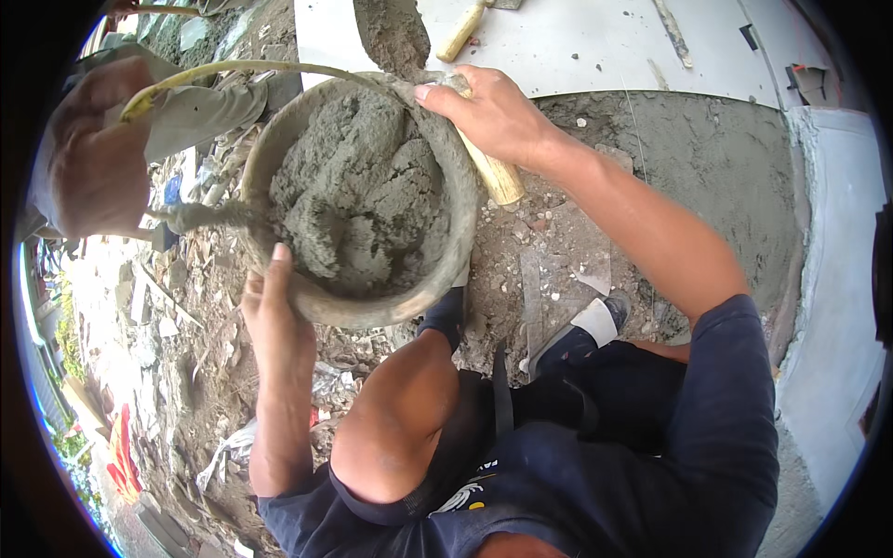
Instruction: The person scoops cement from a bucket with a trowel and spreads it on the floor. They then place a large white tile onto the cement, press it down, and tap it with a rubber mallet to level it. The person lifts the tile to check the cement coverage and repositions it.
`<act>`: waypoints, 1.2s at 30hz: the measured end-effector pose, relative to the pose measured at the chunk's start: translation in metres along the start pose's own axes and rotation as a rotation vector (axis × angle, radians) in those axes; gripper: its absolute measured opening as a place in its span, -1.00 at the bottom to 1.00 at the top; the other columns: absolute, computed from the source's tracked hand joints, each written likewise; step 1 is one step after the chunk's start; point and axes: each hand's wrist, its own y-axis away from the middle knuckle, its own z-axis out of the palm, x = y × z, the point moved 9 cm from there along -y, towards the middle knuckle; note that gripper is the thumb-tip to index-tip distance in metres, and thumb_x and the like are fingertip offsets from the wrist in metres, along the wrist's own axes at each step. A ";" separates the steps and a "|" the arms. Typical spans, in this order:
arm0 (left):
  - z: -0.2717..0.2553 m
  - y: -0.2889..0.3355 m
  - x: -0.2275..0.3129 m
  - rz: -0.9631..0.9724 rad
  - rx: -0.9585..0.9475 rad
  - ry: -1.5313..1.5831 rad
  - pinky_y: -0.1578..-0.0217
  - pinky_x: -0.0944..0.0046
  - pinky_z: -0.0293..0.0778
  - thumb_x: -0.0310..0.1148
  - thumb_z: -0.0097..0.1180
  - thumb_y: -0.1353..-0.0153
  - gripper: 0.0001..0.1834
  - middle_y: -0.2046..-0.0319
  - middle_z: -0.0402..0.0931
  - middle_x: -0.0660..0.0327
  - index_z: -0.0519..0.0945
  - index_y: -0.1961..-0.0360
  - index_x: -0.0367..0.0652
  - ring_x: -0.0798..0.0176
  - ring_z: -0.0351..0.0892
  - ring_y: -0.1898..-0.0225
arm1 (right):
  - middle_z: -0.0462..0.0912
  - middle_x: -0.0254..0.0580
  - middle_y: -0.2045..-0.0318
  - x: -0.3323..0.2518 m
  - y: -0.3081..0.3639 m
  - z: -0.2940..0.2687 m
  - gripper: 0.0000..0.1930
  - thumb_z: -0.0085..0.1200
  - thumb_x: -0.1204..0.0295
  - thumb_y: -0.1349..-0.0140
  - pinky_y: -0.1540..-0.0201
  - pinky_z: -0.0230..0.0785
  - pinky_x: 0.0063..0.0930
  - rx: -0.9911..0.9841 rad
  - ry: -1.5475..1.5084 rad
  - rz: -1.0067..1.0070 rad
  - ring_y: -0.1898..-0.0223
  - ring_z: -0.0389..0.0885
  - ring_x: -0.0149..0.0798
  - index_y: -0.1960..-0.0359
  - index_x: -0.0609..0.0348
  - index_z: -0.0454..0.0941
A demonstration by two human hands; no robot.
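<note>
Bucket (372, 312), mid-scene: round, thick-rimmed, base out of sight. Inside, lumpy wet grey mortar (358, 186). Trowel (499, 179) just right: smooth wooden handle, mortar-caked blade cut off at far edge. Co-worker's hand (98, 158), left: blurred. Right hand (498, 112): fingers wrapped round trowel. Left hand (276, 307): thumb against bucket, other fingers mostly hidden, grip can't be told.

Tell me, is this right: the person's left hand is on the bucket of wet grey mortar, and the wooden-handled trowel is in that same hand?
Not quite: the wooden-handled trowel is in the right hand, as the head view shows. The left hand is indeed on the bucket of wet grey mortar.
</note>
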 end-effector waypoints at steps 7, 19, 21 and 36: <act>0.080 0.052 -0.084 -0.373 -0.434 0.050 0.33 0.26 0.65 -0.32 0.11 -0.29 -0.67 0.24 0.58 0.09 0.37 0.01 -0.24 0.23 0.65 0.31 | 0.62 -0.02 0.27 0.028 0.054 -0.067 -0.53 0.00 0.11 -0.30 0.06 0.40 -0.28 -0.027 0.305 0.151 0.15 0.57 -0.21 0.06 0.37 0.50; 0.174 0.024 -0.119 -0.315 -0.822 -0.831 0.21 0.12 0.55 0.10 0.02 -0.29 -0.38 0.16 0.54 -0.04 0.47 0.08 -0.37 0.12 0.60 0.31 | 0.61 0.07 0.37 0.135 0.207 -0.173 -0.59 0.09 0.15 -0.23 0.26 0.42 -0.29 0.311 0.256 0.477 0.32 0.62 -0.16 0.12 0.30 0.47; 0.190 0.087 -0.040 0.840 -1.098 -1.221 0.05 0.11 0.41 0.12 -0.15 -0.34 -0.35 0.08 0.51 -0.01 0.48 0.03 -0.37 0.11 0.47 0.07 | 0.60 0.07 0.40 0.118 0.227 -0.194 -0.63 0.12 0.19 -0.22 0.31 0.42 -0.28 0.258 0.368 0.439 0.36 0.62 -0.13 0.14 0.27 0.47; 0.183 -0.144 -0.114 -0.123 -0.872 -0.411 -0.05 0.11 0.36 0.11 -0.24 -0.37 -0.45 0.15 0.52 0.12 0.42 0.05 -0.21 0.22 0.45 0.04 | 0.59 -0.06 0.34 0.076 0.334 -0.139 -0.71 0.00 0.23 -0.14 0.30 0.40 -0.06 0.228 0.422 0.448 0.33 0.59 0.05 0.18 0.12 0.47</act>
